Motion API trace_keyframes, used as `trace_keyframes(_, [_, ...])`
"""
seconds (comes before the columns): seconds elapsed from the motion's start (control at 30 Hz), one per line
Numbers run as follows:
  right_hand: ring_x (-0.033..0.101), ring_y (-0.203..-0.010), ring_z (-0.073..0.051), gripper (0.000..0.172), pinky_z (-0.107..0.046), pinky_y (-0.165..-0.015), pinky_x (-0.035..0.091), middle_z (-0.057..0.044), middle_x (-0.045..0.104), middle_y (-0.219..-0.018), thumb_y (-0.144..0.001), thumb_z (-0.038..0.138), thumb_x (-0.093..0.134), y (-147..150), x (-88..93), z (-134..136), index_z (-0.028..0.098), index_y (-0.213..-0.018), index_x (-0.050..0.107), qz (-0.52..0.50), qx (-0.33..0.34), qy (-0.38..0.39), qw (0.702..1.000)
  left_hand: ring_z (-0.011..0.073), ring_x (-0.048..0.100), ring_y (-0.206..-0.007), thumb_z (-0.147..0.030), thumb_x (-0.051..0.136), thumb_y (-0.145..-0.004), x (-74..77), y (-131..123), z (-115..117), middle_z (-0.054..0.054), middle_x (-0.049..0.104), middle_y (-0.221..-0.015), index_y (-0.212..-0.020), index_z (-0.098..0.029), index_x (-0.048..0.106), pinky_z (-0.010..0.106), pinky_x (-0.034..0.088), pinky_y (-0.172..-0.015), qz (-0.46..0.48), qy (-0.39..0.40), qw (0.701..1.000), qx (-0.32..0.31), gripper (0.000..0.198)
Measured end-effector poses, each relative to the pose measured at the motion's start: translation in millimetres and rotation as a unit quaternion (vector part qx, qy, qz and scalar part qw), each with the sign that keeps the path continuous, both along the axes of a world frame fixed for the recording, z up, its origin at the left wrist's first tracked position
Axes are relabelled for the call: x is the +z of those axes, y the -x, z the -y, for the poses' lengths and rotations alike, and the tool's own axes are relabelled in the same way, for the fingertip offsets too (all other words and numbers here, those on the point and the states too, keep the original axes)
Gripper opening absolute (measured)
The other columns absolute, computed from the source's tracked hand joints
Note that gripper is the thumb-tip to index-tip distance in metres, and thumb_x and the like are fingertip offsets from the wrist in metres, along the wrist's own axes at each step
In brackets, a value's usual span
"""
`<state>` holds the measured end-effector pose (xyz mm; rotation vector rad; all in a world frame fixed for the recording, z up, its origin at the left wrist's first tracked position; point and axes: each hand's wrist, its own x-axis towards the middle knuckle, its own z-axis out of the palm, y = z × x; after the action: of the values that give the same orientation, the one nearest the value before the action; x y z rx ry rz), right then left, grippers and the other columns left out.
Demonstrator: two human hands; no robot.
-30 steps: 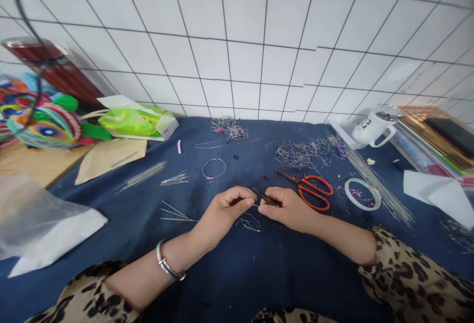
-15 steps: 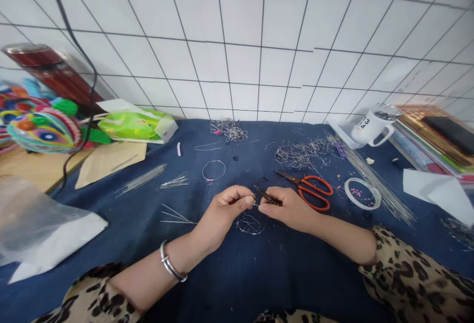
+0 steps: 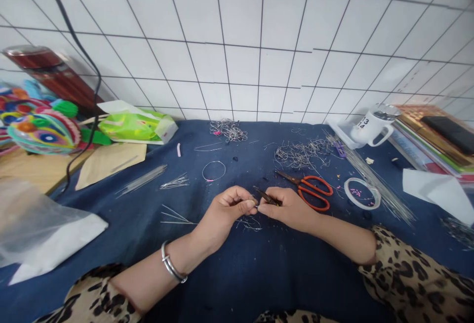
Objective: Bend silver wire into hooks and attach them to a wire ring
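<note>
My left hand, with a silver bangle at the wrist, pinches a thin wire piece at the middle of the blue cloth. Its fingertips nearly meet those of my right hand, which is closed around small dark pliers whose tips point up and left. Thin bent wire shows just below my fingers. Orange-handled scissors lie beyond my right hand. Past my left hand rests a wire ring with a pink bit on it. Straight wires lie left of that hand.
Tangled wire lies behind the scissors. On the right are a round dish with pink beads, long wires and a white mug. A plastic bag, a green packet and a black cable are on the left.
My fingertips have drawn slightly closer together. The wire loop below them has shifted and shows less. The pliers remain in my right hand.
</note>
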<state>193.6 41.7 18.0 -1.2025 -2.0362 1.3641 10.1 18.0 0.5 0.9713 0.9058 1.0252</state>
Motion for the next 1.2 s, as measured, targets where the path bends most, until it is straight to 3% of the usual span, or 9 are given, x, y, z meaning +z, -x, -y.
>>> trace_keyframes(0.2, [0.042,-0.061,-0.008,0.02,-0.021,-0.056,0.033,0.003,0.044,-0.068,-0.078,0.035,0.054,-1,2.3,1,0.016,-0.075,0.054,-0.008,0.005,0.011,1.0,0.0091,0.056,-0.067,-0.021,0.066,-0.073,0.9,3,-2,0.0,0.062,-0.074,-0.077,-0.015,0.059,0.02,0.041,-0.063,0.022,0.036,0.998,0.046,0.01])
trace_keyframes(0.6, [0.041,-0.061,-0.007,0.016,-0.02,-0.057,0.032,0.004,0.041,-0.067,-0.079,0.029,0.052,0,3.7,1,0.016,-0.069,0.052,0.002,0.011,-0.036,0.999,0.0114,0.055,-0.069,-0.021,0.063,-0.076,2.1,2,-1,0.002,0.062,-0.07,-0.075,-0.014,0.058,0.024,0.04,-0.066,0.001,0.0,1.0,-0.001,0.008])
trace_keyframes(0.93, [0.045,-0.062,-0.008,0.023,-0.02,-0.057,0.034,0.003,0.044,-0.069,-0.081,0.036,0.05,1,3.3,2,0.016,-0.07,0.051,0.033,0.022,-0.051,0.998,0.01,0.054,-0.064,-0.022,0.064,-0.075,0.7,4,-2,0.002,0.064,-0.069,-0.074,-0.015,0.057,0.022,0.04,-0.062,0.005,0.025,1.0,0.008,0.01])
trace_keyframes(1.07, [0.048,-0.066,-0.01,0.028,-0.022,-0.061,0.036,0.0,0.049,-0.072,-0.084,0.041,0.046,-5,5.1,-2,0.016,-0.074,0.056,0.087,0.047,-0.145,0.984,0.0102,0.055,-0.064,-0.024,0.064,-0.074,-0.4,6,-3,0.002,0.064,-0.069,-0.075,-0.015,0.059,0.022,0.041,-0.062,0.007,0.026,0.999,0.033,0.011])
trace_keyframes(1.2, [0.049,-0.078,-0.015,0.028,-0.029,-0.074,0.037,-0.005,0.055,-0.08,-0.086,0.041,0.044,-15,6.3,-10,0.017,-0.09,0.06,0.179,0.049,-0.282,0.941,0.0119,0.057,-0.072,-0.025,0.066,-0.072,-0.6,9,-3,0.003,0.065,-0.078,-0.076,-0.015,0.059,0.023,0.042,-0.064,0.019,0.04,0.998,0.053,0.013])
